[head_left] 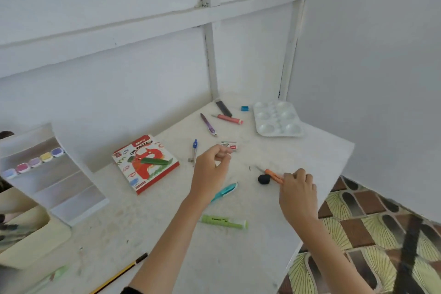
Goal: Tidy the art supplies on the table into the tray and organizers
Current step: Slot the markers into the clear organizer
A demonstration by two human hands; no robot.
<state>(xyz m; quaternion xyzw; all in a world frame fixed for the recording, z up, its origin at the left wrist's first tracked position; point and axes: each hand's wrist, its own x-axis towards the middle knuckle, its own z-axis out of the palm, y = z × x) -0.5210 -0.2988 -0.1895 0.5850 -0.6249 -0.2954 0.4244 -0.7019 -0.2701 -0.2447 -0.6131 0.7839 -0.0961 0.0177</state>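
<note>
Orange plastic shows in our right hand (298,188), which pinches one orange craft knife (272,173) by its rear, we judge so that the metal tip points away, just beside one black lump (264,179). Our left hand (212,164) hovers near one eraser (229,146), fingers curled; we cannot tell whether it pinches anything. Loose on the counter (238,258) lie one teal pen (224,192), one green highlighter (224,221) and one compass (194,150). At the left, the white organizer (66,188) holds five paint pans (35,162).
</note>
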